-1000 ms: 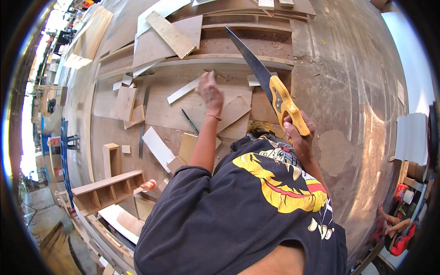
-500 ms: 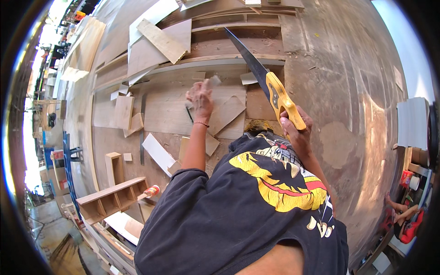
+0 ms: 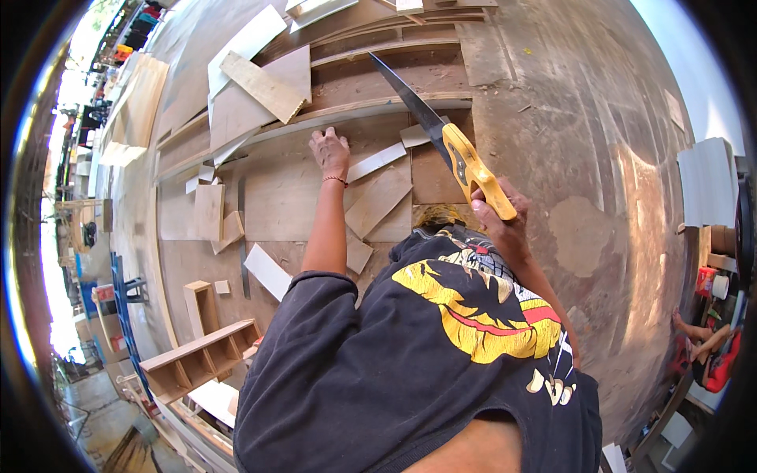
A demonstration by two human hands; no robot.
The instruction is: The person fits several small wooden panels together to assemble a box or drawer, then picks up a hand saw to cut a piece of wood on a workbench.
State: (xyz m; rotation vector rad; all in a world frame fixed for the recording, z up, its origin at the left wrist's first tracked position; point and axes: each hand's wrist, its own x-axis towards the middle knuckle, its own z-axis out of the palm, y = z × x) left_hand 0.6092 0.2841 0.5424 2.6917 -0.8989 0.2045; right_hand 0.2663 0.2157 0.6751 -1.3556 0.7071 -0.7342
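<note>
In my right hand (image 3: 505, 217) is a handsaw (image 3: 469, 167), gripped by its yellow handle. Its dark blade points up and to the left over the boards. My left hand (image 3: 330, 151) reaches down over a wide wooden board (image 3: 276, 189), close to a long wooden rail (image 3: 371, 110). The left fingers are bent, and whatever lies under them is hidden. Beside that hand a narrow white strip (image 3: 376, 162) lies at a slant. An angled wood offcut (image 3: 378, 203) is below it, and a small pale piece (image 3: 422, 134) lies near the saw blade.
Wood pieces (image 3: 272, 83) overlap at the upper left, with a white offcut (image 3: 268, 270) nearer me. A compartmented wooden box (image 3: 197, 359) stands at the lower left. Stacked planks (image 3: 136, 110) lie at the far left. Another person's legs (image 3: 702, 339) show at the right edge.
My left hand has moved away from me and slightly left, toward the rail. A white strip now lies near where it was. The saw stays in my right hand.
</note>
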